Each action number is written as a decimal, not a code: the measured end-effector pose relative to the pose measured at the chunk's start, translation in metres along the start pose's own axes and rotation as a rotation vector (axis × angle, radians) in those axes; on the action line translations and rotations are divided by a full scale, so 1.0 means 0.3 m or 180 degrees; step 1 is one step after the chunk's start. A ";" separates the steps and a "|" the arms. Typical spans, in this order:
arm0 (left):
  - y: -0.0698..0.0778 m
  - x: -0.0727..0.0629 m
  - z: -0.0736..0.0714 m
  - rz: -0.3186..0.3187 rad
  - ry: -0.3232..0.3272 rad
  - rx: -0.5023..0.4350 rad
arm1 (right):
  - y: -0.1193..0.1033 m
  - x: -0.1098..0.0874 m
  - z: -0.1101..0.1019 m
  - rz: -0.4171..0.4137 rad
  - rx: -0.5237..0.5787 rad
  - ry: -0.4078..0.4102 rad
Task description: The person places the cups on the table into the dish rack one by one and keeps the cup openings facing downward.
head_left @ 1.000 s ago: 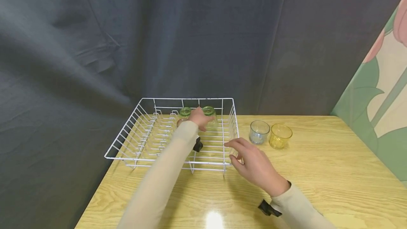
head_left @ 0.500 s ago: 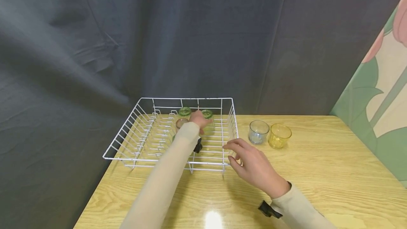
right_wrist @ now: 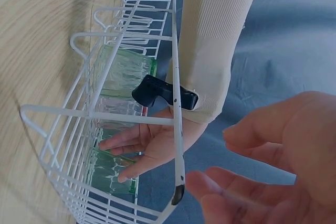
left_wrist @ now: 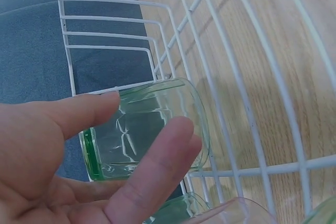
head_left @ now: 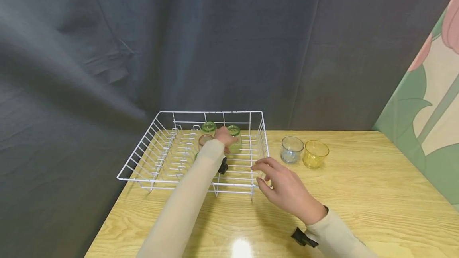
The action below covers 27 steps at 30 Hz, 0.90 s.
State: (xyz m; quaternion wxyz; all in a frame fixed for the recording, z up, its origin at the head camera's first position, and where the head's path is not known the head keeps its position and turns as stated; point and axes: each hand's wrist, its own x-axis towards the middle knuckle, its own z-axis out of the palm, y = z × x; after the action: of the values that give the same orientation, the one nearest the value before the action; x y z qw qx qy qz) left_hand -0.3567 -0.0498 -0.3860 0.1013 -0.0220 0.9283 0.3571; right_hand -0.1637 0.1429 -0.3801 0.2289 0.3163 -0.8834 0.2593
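Note:
My left hand (head_left: pixel 223 135) is inside the white wire dish rack (head_left: pixel 234 184), at an upside-down green glass (head_left: pixel 235 145) near the back. In the left wrist view its thumb tip lies at the side of that green glass (left_wrist: pixel 123 135), and its fingers stretch straight past the other side. Beside it stand another upturned green glass (head_left: pixel 208 127) and a pink glass (head_left: pixel 204 139). A further green glass (right_wrist: pixel 123 69) is mostly behind my left forearm in the head view. My right hand (head_left: pixel 287 186) hovers by the rack's front right corner, fingers loosely bent, holding nothing.
A clear bluish glass (head_left: pixel 292 150) and a yellow glass (head_left: pixel 315 153) stand upright on the wooden table (head_left: pixel 373 178), right of the rack. A dark curtain (head_left: pixel 229 51) hangs behind. A wall with a flower pattern (head_left: pixel 430 110) rises on the right.
The green glass at my left hand has shifted slightly toward me and settled in the rack. My left hand has come slightly nearer too. The right hand has barely moved.

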 end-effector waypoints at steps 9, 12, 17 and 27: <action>-0.011 0.005 0.003 -0.0039 -0.0076 -0.0032 | -0.001 -0.004 -0.007 0.0039 -0.0022 -0.0031; -0.010 0.004 0.002 -0.0017 -0.0054 -0.0029 | 0.002 -0.003 -0.012 0.0049 -0.0028 -0.0005; -0.015 0.012 0.009 0.0061 -0.0026 -0.0003 | 0.008 -0.002 -0.020 0.0072 -0.0032 0.0001; -0.007 0.005 0.006 0.0060 -0.0045 -0.0008 | 0.016 -0.010 -0.026 0.0109 -0.0047 0.0000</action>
State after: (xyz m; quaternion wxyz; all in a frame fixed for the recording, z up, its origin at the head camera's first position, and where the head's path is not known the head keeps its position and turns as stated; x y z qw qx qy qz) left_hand -0.3576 -0.0500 -0.3890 0.1044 -0.0109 0.9273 0.3594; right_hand -0.1630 0.1521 -0.3772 0.2267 0.2994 -0.8905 0.2567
